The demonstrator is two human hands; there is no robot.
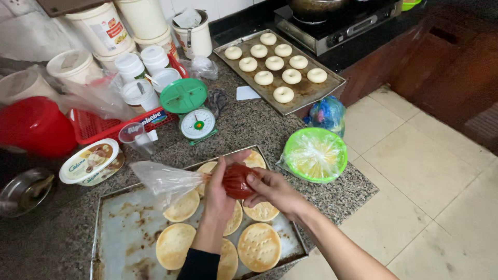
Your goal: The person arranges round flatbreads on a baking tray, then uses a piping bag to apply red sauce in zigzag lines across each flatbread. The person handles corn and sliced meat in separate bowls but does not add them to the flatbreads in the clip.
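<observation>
Red piping bag point(236, 180) crosswise between both hands, tip perhaps rightward.

Your left hand point(218, 194) and forearm hide parts of several flat biscuits point(258, 247), and the baking tray point(129, 233) runs off the bottom edge.

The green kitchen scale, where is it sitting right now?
In the head view, the green kitchen scale stands on the granite counter, left of centre, beside the red basket and behind the near baking tray.
</observation>
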